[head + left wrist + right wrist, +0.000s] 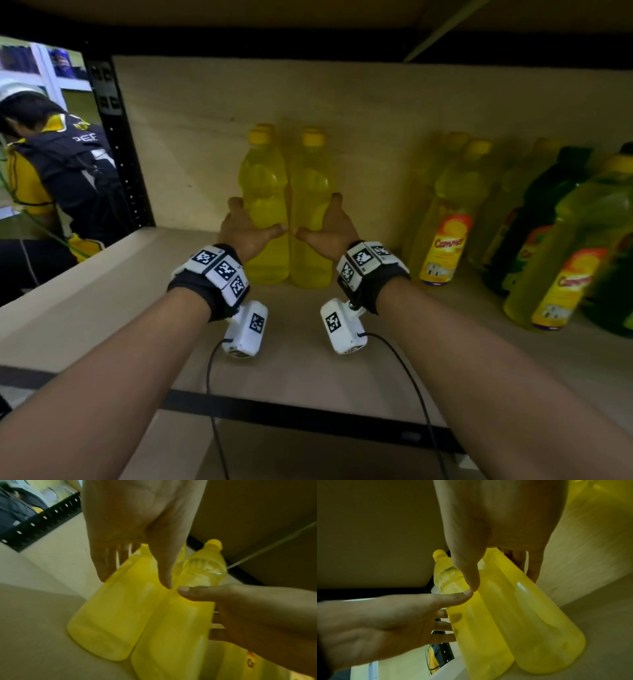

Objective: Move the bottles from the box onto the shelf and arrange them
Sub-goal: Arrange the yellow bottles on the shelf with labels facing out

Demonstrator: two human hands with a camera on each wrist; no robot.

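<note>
Two plain yellow bottles stand side by side on the shelf board (pixel 102 294). My left hand (pixel 253 219) grips the left bottle (pixel 263 185), thumb across its front and fingers round its outer side. My right hand (pixel 318 215) grips the right bottle (pixel 310 178) the same way. The two thumb tips almost meet between the bottles. In the left wrist view my left hand (pixel 135 582) clasps the left bottle (pixel 111 622) beside the right bottle (pixel 171 635). The right wrist view shows my right hand (pixel 504 582) on the right bottle (pixel 530 628). Another yellow cap (pixel 266 128) shows behind the left bottle.
Several labelled yellow bottles (pixel 445 240) and a dark green bottle (pixel 541 212) stand in rows at the right. A black perforated shelf post (pixel 120 147) rises at the left, with a person (pixel 51 164) beyond it. The shelf's black front edge (pixel 308 414) runs below my forearms.
</note>
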